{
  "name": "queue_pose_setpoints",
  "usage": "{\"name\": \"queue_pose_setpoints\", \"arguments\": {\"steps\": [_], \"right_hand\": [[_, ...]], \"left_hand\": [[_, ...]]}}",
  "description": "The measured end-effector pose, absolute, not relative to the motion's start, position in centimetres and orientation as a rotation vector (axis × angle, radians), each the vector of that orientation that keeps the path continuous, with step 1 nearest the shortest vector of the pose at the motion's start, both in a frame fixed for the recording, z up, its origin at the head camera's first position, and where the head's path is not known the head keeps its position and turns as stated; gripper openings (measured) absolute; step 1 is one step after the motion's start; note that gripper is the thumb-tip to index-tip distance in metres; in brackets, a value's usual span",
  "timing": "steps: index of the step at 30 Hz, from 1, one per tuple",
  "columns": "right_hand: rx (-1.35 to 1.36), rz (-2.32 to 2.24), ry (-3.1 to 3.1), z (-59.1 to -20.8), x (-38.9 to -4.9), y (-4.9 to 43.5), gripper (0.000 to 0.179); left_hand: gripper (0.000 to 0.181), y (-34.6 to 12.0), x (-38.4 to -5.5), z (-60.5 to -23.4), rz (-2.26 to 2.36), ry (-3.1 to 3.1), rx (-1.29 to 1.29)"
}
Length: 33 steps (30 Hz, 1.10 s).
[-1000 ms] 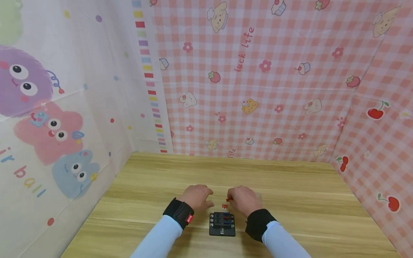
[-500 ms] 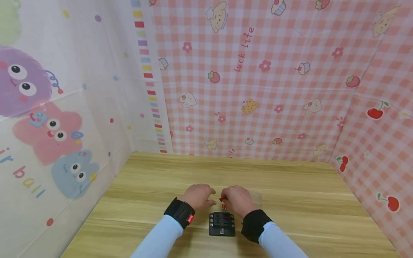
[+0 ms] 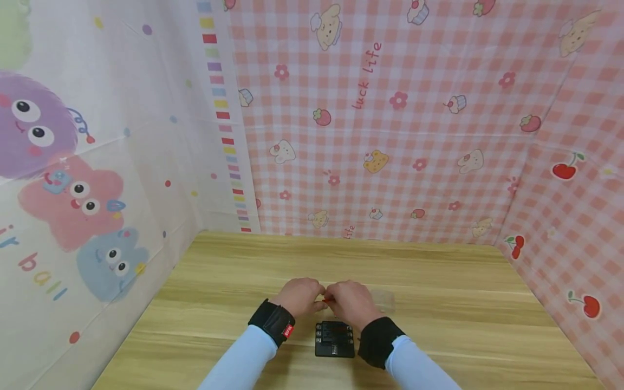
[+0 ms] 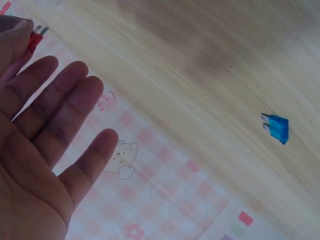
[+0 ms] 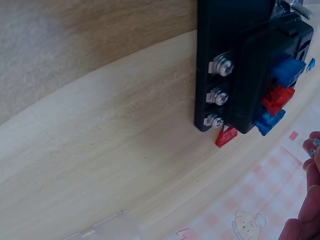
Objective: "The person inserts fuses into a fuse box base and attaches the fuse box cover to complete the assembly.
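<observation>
Your right hand point(image 3: 353, 304) pinches the red fuse point(image 4: 33, 43) in its fingers beyond the block point(image 3: 334, 340), left hand point(image 3: 298, 297) fingers loosely extended: slack pinch on that small body could drop it.

We read "luck life" on the pink checked cloth point(image 3: 390, 130), "life" again lower; "ir" and "ball" on the left white cloth point(image 3: 146, 162). Red wristband tag point(image 3: 288, 331): too small.

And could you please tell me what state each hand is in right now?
Left hand: open, fingers extended; whether it touches the red fuse cannot be told.
Right hand: closed, pinching the red fuse.
</observation>
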State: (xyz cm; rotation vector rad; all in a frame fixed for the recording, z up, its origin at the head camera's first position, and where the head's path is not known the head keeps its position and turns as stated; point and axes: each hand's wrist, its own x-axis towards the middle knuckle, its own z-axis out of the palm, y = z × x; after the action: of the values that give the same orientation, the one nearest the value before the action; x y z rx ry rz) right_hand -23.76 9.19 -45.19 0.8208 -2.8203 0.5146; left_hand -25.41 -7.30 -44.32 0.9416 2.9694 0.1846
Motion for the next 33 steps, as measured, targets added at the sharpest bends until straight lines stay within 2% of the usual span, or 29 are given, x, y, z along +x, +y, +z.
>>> {"name": "queue_pose_setpoints", "arguments": {"steps": [8, 13, 20, 33], "right_hand": [[0.844, 0.484, -2.772, -45.21, -23.59, 9.17, 0.0], [0.842, 0.476, -2.758, -45.28, -23.62, 9.28, 0.006], [0.809, 0.494, -2.762, -45.35, -23.51, 9.31, 0.004], [0.797, 0.502, -2.749, -45.52, -23.57, 9.36, 0.005]], "left_hand": [[0.017, -7.33, -25.59, -44.55, 0.18, 3.004, 1.041], [0.015, -7.32, -25.76, -44.67, 0.206, 3.024, 1.099], [0.018, -7.31, -25.71, -44.66, 0.234, 3.046, 1.132], [0.009, -7.38, -25.62, -44.51, 0.256, 3.03, 1.138]]}}
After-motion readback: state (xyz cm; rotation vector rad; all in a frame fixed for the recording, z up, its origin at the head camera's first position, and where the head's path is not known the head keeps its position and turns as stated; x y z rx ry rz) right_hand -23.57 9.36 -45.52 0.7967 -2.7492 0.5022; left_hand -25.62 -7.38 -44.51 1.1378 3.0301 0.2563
